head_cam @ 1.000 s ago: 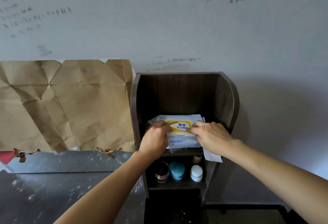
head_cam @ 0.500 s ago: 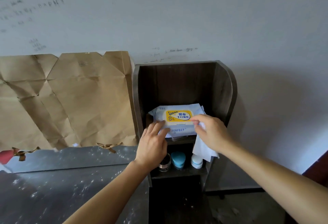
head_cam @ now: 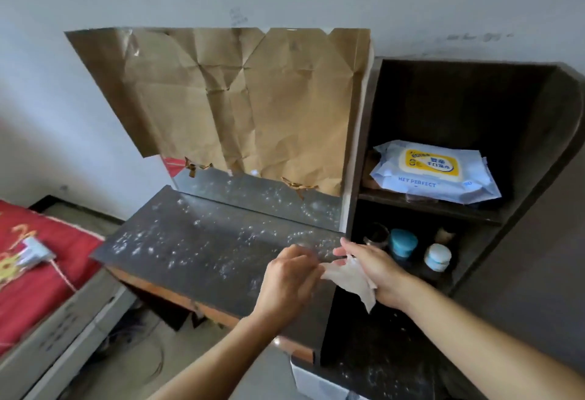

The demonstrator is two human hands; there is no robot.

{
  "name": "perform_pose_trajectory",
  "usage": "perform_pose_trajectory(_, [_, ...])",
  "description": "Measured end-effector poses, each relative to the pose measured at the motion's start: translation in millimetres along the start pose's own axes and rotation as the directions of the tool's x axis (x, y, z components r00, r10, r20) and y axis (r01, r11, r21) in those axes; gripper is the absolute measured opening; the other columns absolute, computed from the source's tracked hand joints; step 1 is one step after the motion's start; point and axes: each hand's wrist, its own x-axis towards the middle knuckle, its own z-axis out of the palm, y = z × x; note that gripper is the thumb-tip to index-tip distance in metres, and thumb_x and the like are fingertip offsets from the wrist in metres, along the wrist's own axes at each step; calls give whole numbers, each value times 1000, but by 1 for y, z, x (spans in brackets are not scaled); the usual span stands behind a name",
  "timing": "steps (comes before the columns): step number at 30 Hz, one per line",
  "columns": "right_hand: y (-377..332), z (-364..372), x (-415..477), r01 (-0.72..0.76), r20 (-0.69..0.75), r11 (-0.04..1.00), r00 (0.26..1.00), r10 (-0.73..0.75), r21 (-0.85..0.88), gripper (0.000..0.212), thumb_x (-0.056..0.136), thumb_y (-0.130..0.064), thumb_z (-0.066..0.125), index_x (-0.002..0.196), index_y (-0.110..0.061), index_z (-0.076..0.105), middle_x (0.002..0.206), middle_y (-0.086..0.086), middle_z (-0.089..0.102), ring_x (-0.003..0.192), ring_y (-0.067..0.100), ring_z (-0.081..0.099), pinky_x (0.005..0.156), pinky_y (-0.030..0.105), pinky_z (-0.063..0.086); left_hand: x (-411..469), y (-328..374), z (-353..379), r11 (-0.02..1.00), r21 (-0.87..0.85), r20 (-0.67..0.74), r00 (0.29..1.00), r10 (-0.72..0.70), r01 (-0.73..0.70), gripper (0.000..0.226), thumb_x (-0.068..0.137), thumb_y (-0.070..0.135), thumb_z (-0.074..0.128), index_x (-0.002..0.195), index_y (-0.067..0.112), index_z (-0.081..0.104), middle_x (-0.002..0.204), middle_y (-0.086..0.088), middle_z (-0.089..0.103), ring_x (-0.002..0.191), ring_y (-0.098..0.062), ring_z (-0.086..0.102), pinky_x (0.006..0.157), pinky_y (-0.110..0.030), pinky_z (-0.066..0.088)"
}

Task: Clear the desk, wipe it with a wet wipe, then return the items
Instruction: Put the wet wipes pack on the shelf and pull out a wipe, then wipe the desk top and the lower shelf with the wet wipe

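Lower centre: left hand (head_cam: 289,279) pinches limp, crumpled wet wipe (head_cam: 348,277); right hand (head_cam: 376,273), loosely curled, holds its other end, above right edge of flat, white-speckled dark desk (head_cam: 196,250).

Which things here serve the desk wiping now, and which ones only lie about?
For the job: thin white wet wipe, held in left hand and right hand; dusty dark desk top; blue wet-wipe pack with yellow label.
Lying about: creased brown paper; red cloth; blue-lidded jar.
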Motion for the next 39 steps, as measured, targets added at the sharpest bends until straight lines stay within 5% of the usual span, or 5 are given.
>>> perform_pose_trajectory(5, [40, 40, -9, -36, 466, 995, 881, 74, -90, 42, 79, -30, 73, 111, -5, 64, 95, 18, 69, 78, 23, 65, 60, 26, 50, -51, -20, -48, 750, -339, -27, 791, -611, 568, 14, 88, 10, 60, 77, 10, 67, 74, -12, 67, 67, -18, 64, 66, -33, 53])
perform_pose_trajectory(9, [63, 83, -9, 68, 374, 950, 926, 54, -305, 11, 81, -13, 69, 74, -9, 63, 60, 3, 52, 46, 9, 41, 42, 20, 24, -81, -35, -83, 488, -625, -58, 587, -808, 609, 15, 89, 0, 48, 79, 1, 58, 73, -20, 61, 67, -32, 60, 66, -44, 57])
perform_pose_trajectory(14, [61, 144, 1, 83, 281, 971, 960, -16, -226, 19, 91, -6, 45, 84, 2, 61, 73, 16, 54, 56, 18, 47, 50, 27, 35, -101, -62, -119, 370, -711, -109, 427, -898, 598, 18, 89, -3, 34, 86, -1, 52, 77, -19, 60, 68, -32, 62, 61, -43, 57])
perform_pose_trajectory(25, [53, 334, 42, 476, 424, 794, 852, -308, -379, 17, 84, -4, 64, 93, -14, 74, 83, -3, 71, 76, 12, 64, 68, 20, 49, -135, -164, -257, 434, -616, -108, 475, -873, 657, 20, 88, 0, 41, 88, -12, 56, 73, -16, 62, 63, -25, 61, 63, -41, 56])
perform_pose_trajectory(39, [38, 436, 158, -168, 143, 985, 975, 170, -25, 28, 90, -23, 61, 90, 4, 67, 85, 21, 68, 77, 31, 64, 71, 37, 52, -83, -327, -301, 103, -639, 199, 292, -935, 762, 18, 92, 25, 57, 98, 8, 56, 96, -19, 63, 72, -28, 60, 63, -35, 54])
